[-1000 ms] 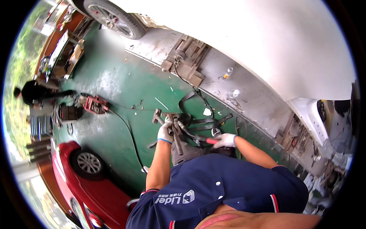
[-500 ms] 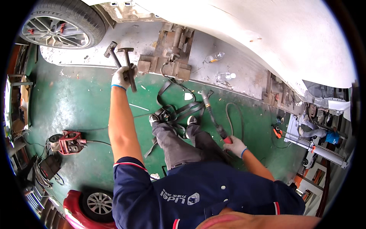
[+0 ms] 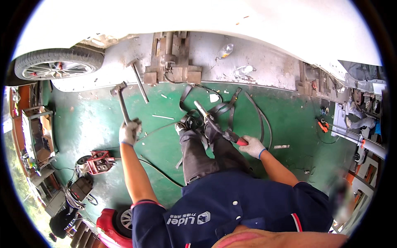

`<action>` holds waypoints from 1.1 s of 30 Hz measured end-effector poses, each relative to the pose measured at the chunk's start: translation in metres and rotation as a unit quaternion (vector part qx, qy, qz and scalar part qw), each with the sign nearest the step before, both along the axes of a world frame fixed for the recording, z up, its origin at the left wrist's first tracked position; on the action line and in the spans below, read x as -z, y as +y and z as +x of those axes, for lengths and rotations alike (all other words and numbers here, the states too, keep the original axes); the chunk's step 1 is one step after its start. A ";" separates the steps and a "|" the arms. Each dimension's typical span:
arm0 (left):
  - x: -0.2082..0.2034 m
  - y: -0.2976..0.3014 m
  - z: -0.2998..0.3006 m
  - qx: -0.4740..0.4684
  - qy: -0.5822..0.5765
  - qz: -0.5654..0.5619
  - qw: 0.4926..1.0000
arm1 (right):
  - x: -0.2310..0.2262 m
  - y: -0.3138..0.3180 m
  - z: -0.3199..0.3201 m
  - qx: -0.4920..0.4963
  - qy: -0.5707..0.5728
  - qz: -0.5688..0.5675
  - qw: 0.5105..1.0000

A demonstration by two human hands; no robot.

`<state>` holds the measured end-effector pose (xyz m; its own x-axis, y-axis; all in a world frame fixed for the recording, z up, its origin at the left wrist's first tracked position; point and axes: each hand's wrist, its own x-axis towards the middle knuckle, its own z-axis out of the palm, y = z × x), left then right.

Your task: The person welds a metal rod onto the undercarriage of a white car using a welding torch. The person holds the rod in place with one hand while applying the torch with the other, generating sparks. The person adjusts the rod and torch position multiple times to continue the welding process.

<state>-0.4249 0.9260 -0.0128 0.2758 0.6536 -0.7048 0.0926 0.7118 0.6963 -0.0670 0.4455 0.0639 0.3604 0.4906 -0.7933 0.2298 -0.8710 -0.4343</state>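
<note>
My left hand (image 3: 130, 131), in a white glove, is closed round the handle of a hammer (image 3: 123, 101), its head pointing up and away. Just beyond, a second hammer (image 3: 139, 82) lies across the platform edge with its handle hanging over the floor. My right hand (image 3: 252, 147), also gloved, is closed on the red end of a long torch-like tool (image 3: 216, 126). This tool has a black shaft and a pale metal tip that points away, above my legs. Black straps (image 3: 225, 108) lie tangled around my shoes.
Ahead stands a grey platform (image 3: 211, 70) with a metal clamp (image 3: 173, 74) and two clear bottles (image 3: 225, 51) under a white car body (image 3: 198, 16). A black cable (image 3: 262, 120) loops at right. Red equipment (image 3: 99, 162) and a red car (image 3: 109, 229) are left; another person (image 3: 359, 120) is far right.
My left hand has drawn back from the second hammer, which now lies free, and carries the other hammer nearer me. My right hand and the torch-like tool have shifted slightly left.
</note>
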 end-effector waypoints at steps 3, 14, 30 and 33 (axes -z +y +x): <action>-0.042 -0.087 0.004 0.023 0.085 0.094 0.992 | 0.006 -0.001 0.014 0.002 0.011 0.041 0.999; -0.097 -0.176 0.075 0.062 0.112 -0.001 0.992 | -0.006 0.068 0.020 -0.063 -0.078 0.113 0.989; -0.039 0.007 0.117 0.295 0.169 0.241 0.909 | -0.042 0.081 -0.102 0.039 -0.063 0.085 0.994; -0.031 0.022 0.113 0.326 0.183 0.249 0.893 | -0.045 0.081 -0.113 0.042 -0.051 0.081 0.995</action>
<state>-0.3118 0.9477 0.0181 0.5231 0.6956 -0.4924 0.6610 0.0336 0.7496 -0.1801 0.5269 0.1092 0.4801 0.5740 -0.6634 0.2088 -0.8093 -0.5491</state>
